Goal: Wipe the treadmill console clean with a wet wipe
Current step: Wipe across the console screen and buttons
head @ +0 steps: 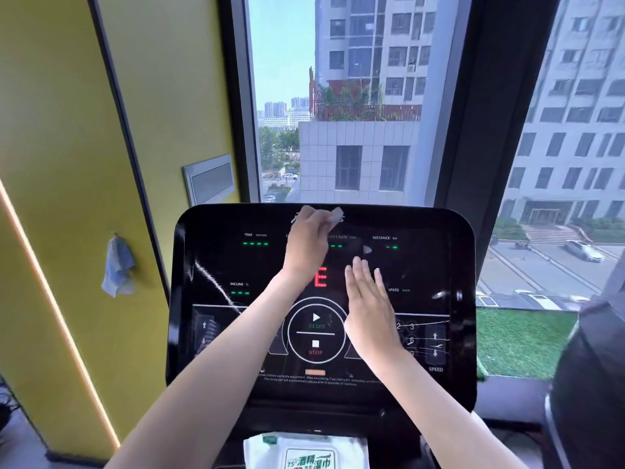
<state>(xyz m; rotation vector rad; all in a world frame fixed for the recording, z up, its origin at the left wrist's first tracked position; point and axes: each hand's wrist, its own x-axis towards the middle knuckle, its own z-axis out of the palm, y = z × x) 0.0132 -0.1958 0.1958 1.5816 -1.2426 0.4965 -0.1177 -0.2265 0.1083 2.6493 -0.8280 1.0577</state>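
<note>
The console fills the middle of my view, a black glossy panel tilted toward me. It shows green dashes under TIME, INCLINE and DISTANCE, a red E at centre, and a round START/STOP control below that.

The wipe is up at the console's top edge, near the middle, small and blurred. My left hand grips it, fingers curled round it, with white bits sticking out on both sides of the fingers.

My right hand is flat, fingers straight and close together. It lies over the panel just right of the red E. I cannot tell whether it touches the glass.

Pale streaks run across the console's left and right sides.

A pack of wipes with a green label lies below the console at the bottom edge. A blue cloth hangs on the yellow wall to the left. Behind the console a window looks out on tall buildings.
</note>
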